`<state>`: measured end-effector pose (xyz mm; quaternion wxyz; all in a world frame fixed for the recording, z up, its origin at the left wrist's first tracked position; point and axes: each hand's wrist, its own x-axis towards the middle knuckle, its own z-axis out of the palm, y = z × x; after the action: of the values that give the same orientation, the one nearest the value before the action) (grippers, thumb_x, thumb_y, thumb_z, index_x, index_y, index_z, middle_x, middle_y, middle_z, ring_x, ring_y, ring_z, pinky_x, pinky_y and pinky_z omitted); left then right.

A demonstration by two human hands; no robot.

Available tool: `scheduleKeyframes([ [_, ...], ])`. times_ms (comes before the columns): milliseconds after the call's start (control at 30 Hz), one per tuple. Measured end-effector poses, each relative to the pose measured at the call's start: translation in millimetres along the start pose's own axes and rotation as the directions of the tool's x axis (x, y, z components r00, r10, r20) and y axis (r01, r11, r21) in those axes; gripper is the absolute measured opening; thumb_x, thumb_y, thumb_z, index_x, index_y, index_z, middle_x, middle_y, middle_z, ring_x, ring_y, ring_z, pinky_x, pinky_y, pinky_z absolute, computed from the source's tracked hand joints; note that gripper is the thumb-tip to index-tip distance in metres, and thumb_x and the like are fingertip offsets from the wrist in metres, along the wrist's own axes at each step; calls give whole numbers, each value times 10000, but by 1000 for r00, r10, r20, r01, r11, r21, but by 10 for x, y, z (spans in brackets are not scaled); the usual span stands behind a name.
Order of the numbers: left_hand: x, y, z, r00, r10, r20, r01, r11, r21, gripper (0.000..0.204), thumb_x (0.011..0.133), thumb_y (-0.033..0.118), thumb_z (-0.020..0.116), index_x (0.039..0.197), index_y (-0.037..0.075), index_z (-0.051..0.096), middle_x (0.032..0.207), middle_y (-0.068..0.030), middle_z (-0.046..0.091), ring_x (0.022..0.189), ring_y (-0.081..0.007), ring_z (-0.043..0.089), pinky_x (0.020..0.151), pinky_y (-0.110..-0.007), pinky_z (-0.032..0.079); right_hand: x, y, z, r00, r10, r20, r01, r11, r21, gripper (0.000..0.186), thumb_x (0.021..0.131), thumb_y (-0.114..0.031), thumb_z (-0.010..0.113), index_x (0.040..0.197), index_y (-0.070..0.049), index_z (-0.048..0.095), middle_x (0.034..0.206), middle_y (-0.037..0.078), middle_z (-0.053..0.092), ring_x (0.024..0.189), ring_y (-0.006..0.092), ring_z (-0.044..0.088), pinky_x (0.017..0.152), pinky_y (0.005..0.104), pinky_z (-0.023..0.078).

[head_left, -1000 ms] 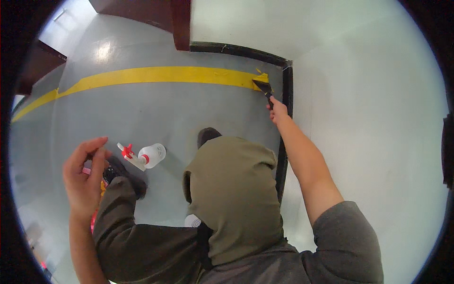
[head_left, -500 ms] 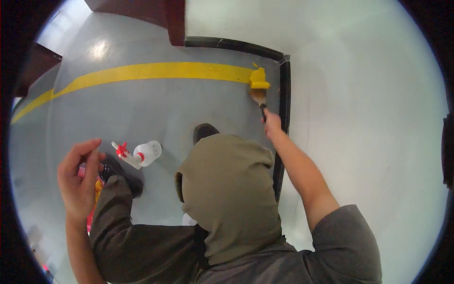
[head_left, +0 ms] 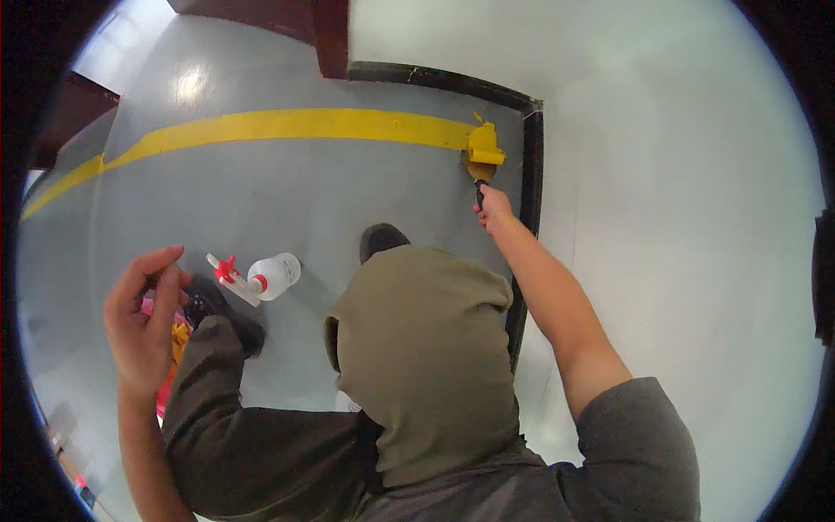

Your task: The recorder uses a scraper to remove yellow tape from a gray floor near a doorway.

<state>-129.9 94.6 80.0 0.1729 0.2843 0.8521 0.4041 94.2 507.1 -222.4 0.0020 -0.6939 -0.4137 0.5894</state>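
Observation:
My right hand [head_left: 494, 209] is wrapped round the black handle of a scraper [head_left: 480, 174]. The blade presses against the floor at the right end of a yellow floor-marking strip [head_left: 304, 124]. There a peeled, curled piece of yellow strip [head_left: 484, 146] is bunched on and ahead of the blade. Raised above my bent knee on the left, my left hand [head_left: 146, 313] has loosely bent fingers, apart, with nothing visible in them. Nearest to it, a white spray bottle [head_left: 277, 277] with a red and white trigger lies on the floor.
Grey floor [head_left: 322, 191] meets a black skirting [head_left: 529, 183] and a pale wall [head_left: 661, 217] at the right. Beneath my left hand is a partly hidden pink and yellow heap [head_left: 179, 337]. A dark red frame [head_left: 332, 39] stands at the back.
The scraper and my right hand have shifted slightly, the handle now standing more upright. The view has moved a little. My left hand keeps about the same pose.

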Motion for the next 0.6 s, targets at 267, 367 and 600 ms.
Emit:
scheduleKeyframes([
  [267,-51,-9,-45,999,-15,-34,14,1000,-8,173,880,4,521,1029,-23,604,817,-44,596,724,-89,559,641,-214,453,-372,573,103,997,-70,10,70,998,9,406,884,-457,496,910,-53,523,636,66,549,404,128,372,372,303,279],
  [367,-58,-23,-70,999,-38,-24,36,998,-58,172,877,3,522,1026,-24,605,818,-44,595,746,-94,574,637,-216,459,-113,309,-98,994,-95,-54,92,994,-59,407,879,-450,507,910,-45,534,636,59,541,405,134,369,374,311,271],
  [600,-40,-41,12,1000,-23,3,23,999,33,172,879,-8,511,1023,-23,604,831,-45,592,741,-96,574,649,-215,462,62,418,-455,986,-152,-67,145,985,-90,419,864,-424,549,976,-21,571,631,48,526,441,130,395,386,313,280],
])
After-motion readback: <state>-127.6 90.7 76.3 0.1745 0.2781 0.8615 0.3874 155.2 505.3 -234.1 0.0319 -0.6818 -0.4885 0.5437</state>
